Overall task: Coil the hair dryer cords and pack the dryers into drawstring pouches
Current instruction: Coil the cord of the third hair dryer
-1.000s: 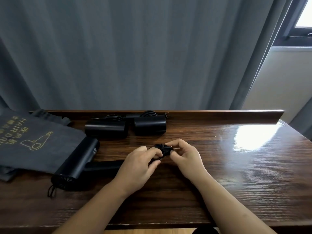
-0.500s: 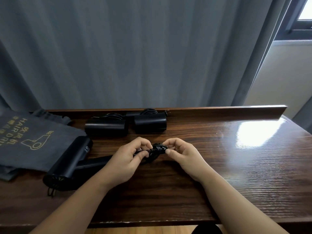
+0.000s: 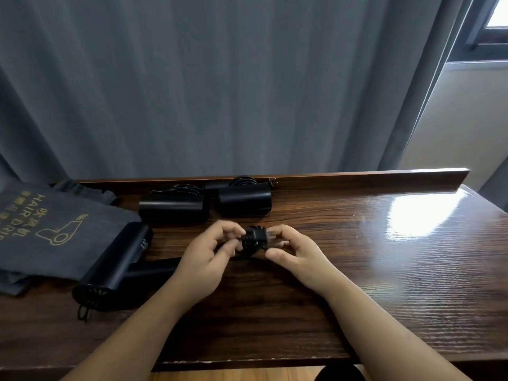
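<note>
Head view: both hands meet at table centre over a small black coiled cord bundle [image 3: 253, 240]. Left hand [image 3: 209, 254] at 9 o'clock of the bundle, fingers curled and pinching its left side. Right hand [image 3: 292, 250] at 3 o'clock, thumb and forefinger pinching the plug end; motion blur there, so exact contact is unclear. The cord runs back to a matte black cylindrical hair dryer [image 3: 115, 264] lying on its side at 8 o'clock of the hands, its handle passing under the left wrist. Two more black folded dryers [image 3: 204, 206] sit at 12 o'clock against the back ledge, cords piled on top of them. Grey fabric drawstring pouch with gold print [image 3: 46, 235] lies flat at 9 o'clock, just touching the dryer barrel. Glossy dark wood table [image 3: 384, 270].

Handling guess: the cord is light, rubbery and springy, so the coil probably unwinds if released; pinch across the loops, not the plug. The dryer body looks smooth and rigid; grip it by the handle. The pouch is limp, so its mouth needs holding open.
</note>
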`<state>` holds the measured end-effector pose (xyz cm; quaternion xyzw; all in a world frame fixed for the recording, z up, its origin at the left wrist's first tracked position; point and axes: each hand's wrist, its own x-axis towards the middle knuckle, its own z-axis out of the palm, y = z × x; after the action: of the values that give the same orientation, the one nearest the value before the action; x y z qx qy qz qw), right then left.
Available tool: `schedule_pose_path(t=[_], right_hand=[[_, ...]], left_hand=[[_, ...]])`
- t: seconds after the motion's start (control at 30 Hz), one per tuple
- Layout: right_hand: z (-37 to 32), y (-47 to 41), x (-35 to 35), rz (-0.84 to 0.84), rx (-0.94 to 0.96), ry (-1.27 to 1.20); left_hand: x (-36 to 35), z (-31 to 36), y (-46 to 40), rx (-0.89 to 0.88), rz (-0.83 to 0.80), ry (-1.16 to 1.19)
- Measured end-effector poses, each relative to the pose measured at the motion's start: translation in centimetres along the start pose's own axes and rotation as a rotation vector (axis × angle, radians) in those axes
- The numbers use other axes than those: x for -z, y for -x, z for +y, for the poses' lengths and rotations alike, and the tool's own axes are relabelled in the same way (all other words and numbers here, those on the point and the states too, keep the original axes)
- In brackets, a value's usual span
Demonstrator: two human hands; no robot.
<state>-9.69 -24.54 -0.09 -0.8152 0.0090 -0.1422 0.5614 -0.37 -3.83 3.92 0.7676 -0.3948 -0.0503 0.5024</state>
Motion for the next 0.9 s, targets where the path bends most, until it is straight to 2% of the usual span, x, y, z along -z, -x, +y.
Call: schedule_pose_path(t=[0.07,0.13,0.23,0.3,0.37,0.5,0.53,0.63,0.67,0.73,0.83,0.9], right_hand=[[0.2,-0.1,-0.2,0.029,0.054,0.046],[0.5,-0.1,-0.4,0.074,0.100,0.058],[0.4,0.0,-0.5,0.142,0.127,0.051],[0.1,-0.1,-0.7,0.150,0.141,0.066],[-0.1,-0.1,-0.9,0.162,0.180,0.062],[-0.3,0.0,-0.8,0.161,0.210,-0.076],[-0.2,0.0,-0.7,0.189,0.175,-0.133],[-0.3,-0.4,-0.2,0.310,0.011,-0.402],[-0.3,-0.5,0.0,0.342,-0.018,-0.495],[-0.5,-0.8,0.3,0.404,-0.039,-0.647],[-0.7,-0.9,0.6,0.457,-0.036,-0.783],[-0.9,-0.9,0.7,0.469,-0.051,-0.827]], left_hand=[[-0.2,0.9,-1.0,0.067,0.104,0.195],[-0.6,2.0,-2.3,0.123,0.158,0.490],[-1.3,3.9,-4.3,0.201,0.145,0.963],[-2.5,5.1,-5.1,0.233,0.102,1.100],[-4.2,6.2,-5.3,0.233,0.021,1.022],[-5.5,6.7,-5.1,0.115,-0.112,0.646],[-5.1,6.3,-5.1,0.055,-0.103,0.548],[-3.3,3.8,-5.8,-0.061,0.120,0.086],[-2.6,3.1,-5.7,-0.030,0.137,-0.072],[-1.1,1.6,-5.1,0.080,0.019,-0.279],[-0.4,0.5,-3.9,0.193,-0.176,-0.274],[-0.8,-0.1,-3.7,0.201,-0.134,-0.250]])
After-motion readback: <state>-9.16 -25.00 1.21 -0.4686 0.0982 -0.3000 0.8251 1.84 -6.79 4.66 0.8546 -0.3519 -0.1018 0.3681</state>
